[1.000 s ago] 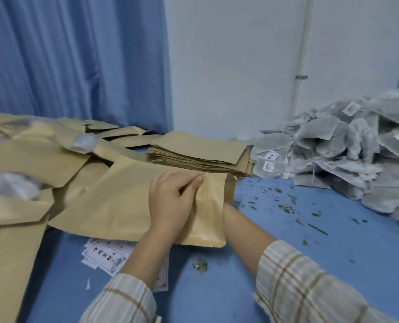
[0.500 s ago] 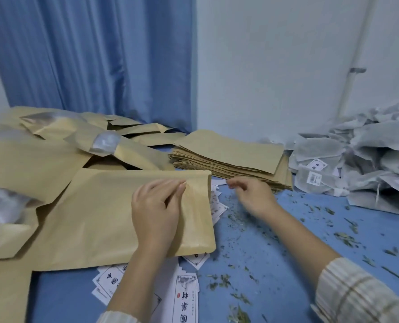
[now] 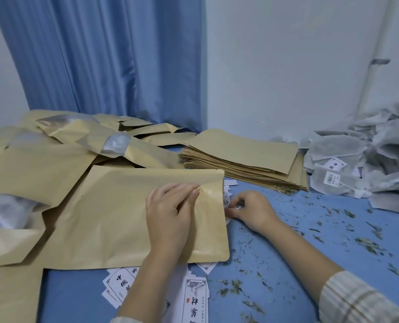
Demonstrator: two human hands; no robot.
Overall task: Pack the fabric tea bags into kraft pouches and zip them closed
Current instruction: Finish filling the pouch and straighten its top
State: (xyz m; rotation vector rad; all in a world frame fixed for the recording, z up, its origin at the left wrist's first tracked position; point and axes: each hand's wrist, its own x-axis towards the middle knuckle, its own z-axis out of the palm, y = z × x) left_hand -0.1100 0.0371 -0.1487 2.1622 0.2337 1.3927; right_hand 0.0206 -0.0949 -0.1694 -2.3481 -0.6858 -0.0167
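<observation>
A flat kraft pouch (image 3: 114,217) lies on the blue table in front of me. My left hand (image 3: 168,213) rests on its right end, and thumb and fingertips pinch the paper into a small crease. Just off the pouch's right edge, my right hand (image 3: 252,210) has its fingers curled on the white paper labels (image 3: 228,183) that poke out from under the pouch and seems to pinch one. The fabric tea bags (image 3: 357,159) are heaped at the far right, beyond both hands.
A stack of flat empty pouches (image 3: 245,157) sits behind the hands. Filled pouches with clear windows (image 3: 42,159) are piled on the left. More printed labels (image 3: 195,297) lie near my left wrist. Loose tea crumbs (image 3: 366,243) litter the table at right. A blue curtain (image 3: 100,54) and a white wall stand behind.
My right hand came out from behind the pouch and settled on the labels at its right edge. My left hand kept its pinch on the pouch. The camera view shifted left and down.
</observation>
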